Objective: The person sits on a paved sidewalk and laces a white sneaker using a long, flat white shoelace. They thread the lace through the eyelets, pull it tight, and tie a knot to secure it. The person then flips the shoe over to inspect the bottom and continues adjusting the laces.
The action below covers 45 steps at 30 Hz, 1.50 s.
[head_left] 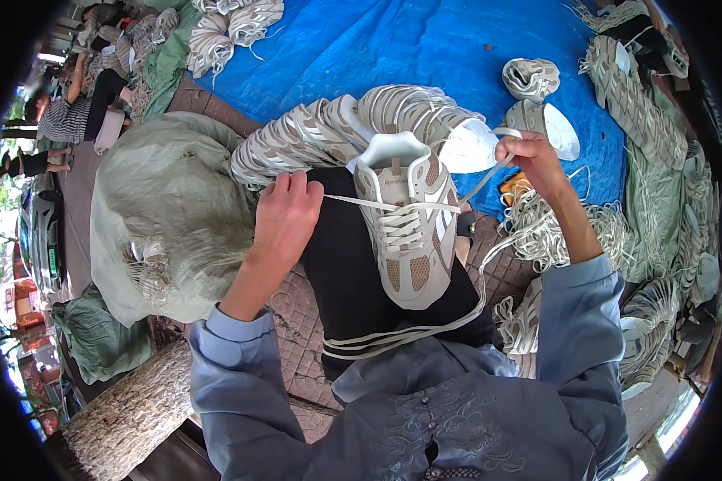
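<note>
A beige and white sneaker (415,276) rests on my black-trousered lap, its toe toward me and its opening facing away. Pale lace (401,230) crosses the tongue in several rows. To the left of the shoe, my left hand (285,215) is closed on one stretch of the shoelace, which runs taut to the upper eyelets. My right hand (535,160), raised at the right, pinches the other stretch, which slants up from the shoe's right side. More loose laces (401,341) lie over my thighs and lead off to the right.
Rows of nested sneakers (297,136) stand beyond my lap, by a blue tarp (337,40). A large pale sack (168,208) bulges at left, above a log (132,409). Bundled laces (541,228) lie at right. Another person (76,116) sits far left.
</note>
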Each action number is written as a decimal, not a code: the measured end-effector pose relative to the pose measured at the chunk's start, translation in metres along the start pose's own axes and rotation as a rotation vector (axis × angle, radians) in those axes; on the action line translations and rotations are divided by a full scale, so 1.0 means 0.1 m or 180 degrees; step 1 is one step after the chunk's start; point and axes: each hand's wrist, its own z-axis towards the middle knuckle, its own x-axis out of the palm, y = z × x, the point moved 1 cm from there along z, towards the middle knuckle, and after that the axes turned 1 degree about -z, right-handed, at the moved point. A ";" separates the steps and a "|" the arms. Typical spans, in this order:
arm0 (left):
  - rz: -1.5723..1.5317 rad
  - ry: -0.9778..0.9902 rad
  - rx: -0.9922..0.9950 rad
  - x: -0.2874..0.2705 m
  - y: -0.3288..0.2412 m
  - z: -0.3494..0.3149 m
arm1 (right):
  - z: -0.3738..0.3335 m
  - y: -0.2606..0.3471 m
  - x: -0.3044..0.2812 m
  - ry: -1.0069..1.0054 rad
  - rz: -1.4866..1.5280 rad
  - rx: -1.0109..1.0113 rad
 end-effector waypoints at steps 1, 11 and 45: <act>0.0110 -0.0086 -0.0112 0.01 -0.03 -0.01 | 0.00 0.03 -0.07 -0.0060 0.0162 -0.0113; -0.6622 -0.0402 -0.2551 0.19 -0.14 0.01 | -0.21 0.49 -0.76 -0.0546 0.0765 -0.0407; -0.7641 -0.1233 -0.1715 -0.56 0.26 0.63 | -0.13 0.79 1.61 0.1688 0.0583 -0.0251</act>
